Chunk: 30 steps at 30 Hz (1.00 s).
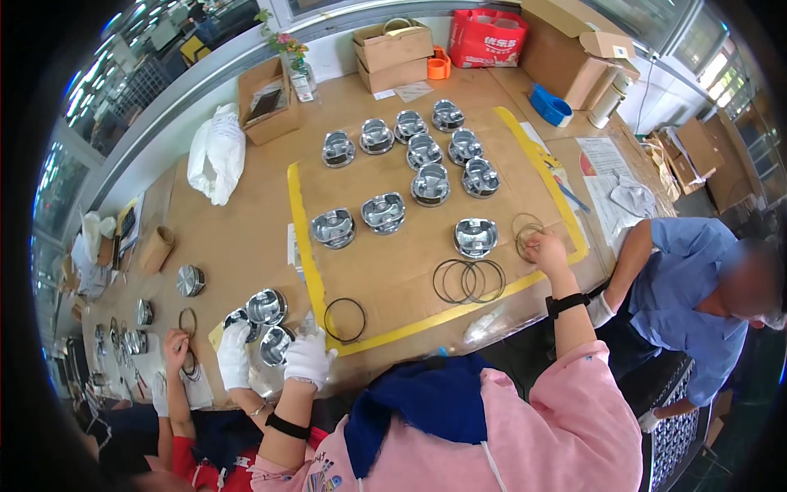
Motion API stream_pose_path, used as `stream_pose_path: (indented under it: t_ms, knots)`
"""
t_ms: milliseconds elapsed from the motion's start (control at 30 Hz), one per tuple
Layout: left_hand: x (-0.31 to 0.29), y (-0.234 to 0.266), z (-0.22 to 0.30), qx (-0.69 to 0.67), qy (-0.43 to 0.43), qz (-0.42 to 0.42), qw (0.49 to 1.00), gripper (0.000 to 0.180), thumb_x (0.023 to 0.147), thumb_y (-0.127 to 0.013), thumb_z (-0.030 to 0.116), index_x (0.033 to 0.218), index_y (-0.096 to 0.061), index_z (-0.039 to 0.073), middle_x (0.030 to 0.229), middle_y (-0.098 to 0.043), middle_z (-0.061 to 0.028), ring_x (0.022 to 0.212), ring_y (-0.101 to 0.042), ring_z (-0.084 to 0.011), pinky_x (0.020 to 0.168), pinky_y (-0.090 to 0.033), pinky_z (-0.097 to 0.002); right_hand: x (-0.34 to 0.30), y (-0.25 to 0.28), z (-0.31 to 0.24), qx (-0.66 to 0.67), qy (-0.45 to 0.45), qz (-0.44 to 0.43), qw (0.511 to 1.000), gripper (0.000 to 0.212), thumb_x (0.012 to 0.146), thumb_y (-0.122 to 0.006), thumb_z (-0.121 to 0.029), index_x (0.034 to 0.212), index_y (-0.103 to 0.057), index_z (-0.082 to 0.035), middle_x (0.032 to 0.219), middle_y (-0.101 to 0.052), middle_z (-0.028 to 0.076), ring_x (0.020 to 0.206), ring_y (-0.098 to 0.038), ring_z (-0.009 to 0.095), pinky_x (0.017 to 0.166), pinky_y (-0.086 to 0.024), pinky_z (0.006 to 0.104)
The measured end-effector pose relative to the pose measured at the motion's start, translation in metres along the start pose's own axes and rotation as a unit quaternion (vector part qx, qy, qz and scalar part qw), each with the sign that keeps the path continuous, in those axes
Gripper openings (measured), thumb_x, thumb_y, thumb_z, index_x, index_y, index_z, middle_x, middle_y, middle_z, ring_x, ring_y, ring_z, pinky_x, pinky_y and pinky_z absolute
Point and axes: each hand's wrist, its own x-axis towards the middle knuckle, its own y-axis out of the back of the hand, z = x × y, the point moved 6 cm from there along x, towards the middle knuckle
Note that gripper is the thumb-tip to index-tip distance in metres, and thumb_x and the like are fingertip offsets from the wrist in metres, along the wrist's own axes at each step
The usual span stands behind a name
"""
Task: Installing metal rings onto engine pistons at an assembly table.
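My right hand (pixel 547 249), bare with a black wristband, pinches a few thin piston rings (pixel 517 235) beside the yellow tape at the right. My left hand (pixel 308 359), in a white glove, has its fingers curled round a small greyish thing I cannot make out. That glove borders a metal piston (pixel 276 345). Another piston (pixel 266 307) stands just behind. Several dark rings (pixel 469 281) lie overlapped in front of a single upright piston (pixel 475 237). One loose dark ring (pixel 344 320) rests right of my left hand. Further pistons (pixel 430 184) stand in groups on the cardboard.
Yellow tape (pixel 302 238) borders the cardboard-covered table. At left, a co-worker's gloved hand (pixel 235 354) touches a piston; their bare hand (pixel 175 348) is near rings. A person in blue (pixel 689 287) is at right. Boxes (pixel 393 49), a red bag (pixel 489 37) and blue container (pixel 550 105) stand behind.
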Motion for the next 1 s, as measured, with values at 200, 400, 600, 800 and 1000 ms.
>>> stream_pose_path:
  t_ms: [200,400,600,800,1000]
  knots:
    - [-0.010,0.015,0.011,-0.049,-0.020,0.033,0.998,0.043,0.078,-0.065,0.036,0.107,-0.059,0.005,0.092,-0.062,-0.0171,0.083,-0.061,-0.0333,0.074,-0.049,-0.0423,-0.004,0.036,0.000,0.077,0.061,0.133,0.986,0.010,0.072,-0.067,-0.010,0.081,-0.065,-0.007,0.079,-0.060,0.009,0.076,-0.059,0.028,0.068,-0.048,0.0371]
    - [-0.006,0.050,0.041,-0.125,-0.065,0.193,0.971,0.040,0.079,-0.065,0.035,0.107,-0.060,0.006,0.091,-0.062,-0.0142,0.088,-0.058,-0.0308,0.078,-0.048,-0.0389,-0.021,0.093,-0.039,0.339,0.014,0.149,0.929,0.009,0.084,-0.060,-0.007,0.089,-0.061,0.000,0.072,-0.060,0.005,0.062,-0.056,0.012,0.057,-0.045,0.0248]
    - [0.008,0.073,0.067,-0.210,-0.112,0.167,0.957,0.053,0.083,-0.059,0.038,0.123,-0.050,0.003,0.103,-0.059,-0.0173,0.097,-0.056,-0.0306,0.085,-0.045,-0.0381,-0.052,0.074,-0.101,0.481,-0.004,-0.023,0.876,0.009,0.087,-0.058,-0.007,0.093,-0.060,0.000,0.070,-0.058,0.001,0.061,-0.053,0.006,0.053,-0.042,0.0198]
    - [0.015,0.106,0.150,-0.446,-0.191,-0.011,0.875,0.046,0.084,-0.062,0.038,0.115,-0.058,0.005,0.088,-0.063,-0.0128,0.072,-0.060,-0.0185,0.065,-0.048,-0.0293,-0.087,0.033,-0.177,0.435,0.119,-0.244,0.859,0.017,0.085,-0.062,-0.008,0.097,-0.061,0.003,0.074,-0.060,0.001,0.065,-0.052,0.005,0.058,-0.042,0.0207]
    - [0.040,0.072,0.165,-0.642,-0.073,-0.169,0.744,0.029,0.087,-0.061,0.031,0.096,-0.066,0.004,0.068,-0.060,-0.0040,0.052,-0.055,-0.0110,0.048,-0.045,-0.0249,-0.102,0.031,-0.145,0.560,0.021,-0.147,0.815,0.025,0.084,-0.064,-0.009,0.104,-0.059,0.005,0.077,-0.061,0.001,0.067,-0.053,0.006,0.061,-0.044,0.0209]
